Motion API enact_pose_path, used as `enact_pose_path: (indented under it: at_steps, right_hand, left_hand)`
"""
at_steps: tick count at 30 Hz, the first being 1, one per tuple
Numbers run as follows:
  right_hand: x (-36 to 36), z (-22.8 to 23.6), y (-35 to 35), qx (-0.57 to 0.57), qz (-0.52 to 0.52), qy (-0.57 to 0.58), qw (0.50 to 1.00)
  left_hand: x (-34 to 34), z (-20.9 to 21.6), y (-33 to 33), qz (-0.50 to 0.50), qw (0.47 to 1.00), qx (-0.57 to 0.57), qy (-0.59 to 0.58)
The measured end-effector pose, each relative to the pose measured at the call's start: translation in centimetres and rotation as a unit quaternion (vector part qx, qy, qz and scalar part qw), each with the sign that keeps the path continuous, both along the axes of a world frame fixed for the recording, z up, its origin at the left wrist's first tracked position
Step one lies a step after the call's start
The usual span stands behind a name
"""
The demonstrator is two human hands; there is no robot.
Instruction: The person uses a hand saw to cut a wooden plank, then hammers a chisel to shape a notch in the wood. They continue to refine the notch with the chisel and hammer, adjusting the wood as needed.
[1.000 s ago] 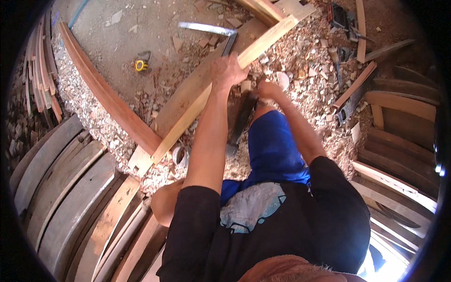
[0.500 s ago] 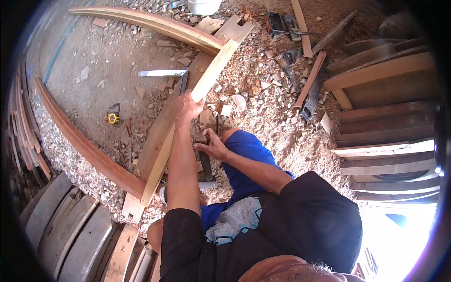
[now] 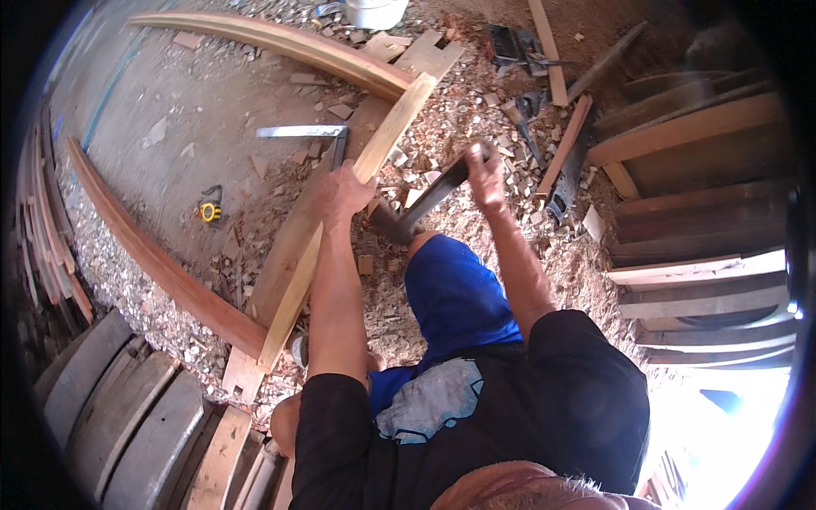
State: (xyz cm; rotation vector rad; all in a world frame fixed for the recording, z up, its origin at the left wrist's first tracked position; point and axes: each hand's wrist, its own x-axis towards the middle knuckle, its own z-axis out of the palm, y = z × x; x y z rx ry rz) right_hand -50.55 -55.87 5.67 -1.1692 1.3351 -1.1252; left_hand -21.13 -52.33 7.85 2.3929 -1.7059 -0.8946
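My left hand (image 3: 347, 194) is wrapped over a long pale wooden beam (image 3: 391, 127) that slants from the upper middle down to the lower left. In my right hand (image 3: 486, 178), out to the right of the beam, is a dark hammer-like tool (image 3: 442, 187), gripped at the end of its handle. Its blurred head hangs close to the beam's right side, above my knee; its exact shape is unclear. Two curved wooden pieces, an upper one (image 3: 280, 47) and a lower one (image 3: 161, 259), meet the beam near its ends. A wide plank (image 3: 285, 246) lies under the beam.
A metal square (image 3: 299, 132) and a yellow tape measure (image 3: 210, 211) lie left of the beam. Wood chips cover the ground. A handsaw (image 3: 563, 191) lies to the right, near stacked curved boards (image 3: 697, 212). More boards (image 3: 157, 425) lean at lower left.
My right hand has moved up and to the right, carrying the tool away from beside my knee. My left hand keeps its place on the beam.
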Motion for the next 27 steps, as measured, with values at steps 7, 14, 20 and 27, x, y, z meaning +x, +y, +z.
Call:
enact_pose_path:
  at_steps: [7,14,20,27]
  right_hand:
    - [-4.0,2.1,-10.0,0.13,-0.178,0.559,0.799]
    - [5.8,-0.2,-17.0,0.007,0.052,0.465,0.884]
    - [10.0,-6.0,-19.1,0.077,-0.02,0.289,0.954]
    - [11.0,-3.5,-17.2,0.109,0.0,0.497,0.861]
  left_hand:
    - [0.3,0.7,0.3,-0.012,0.999,-0.023,-0.033]
    - [0.6,-0.1,-0.4,-0.005,0.999,0.032,-0.012]
    - [0.8,-1.9,-0.3,0.005,1.0,-0.004,0.002]
    - [0.6,-2.2,-0.1,-0.001,1.0,-0.026,-0.013]
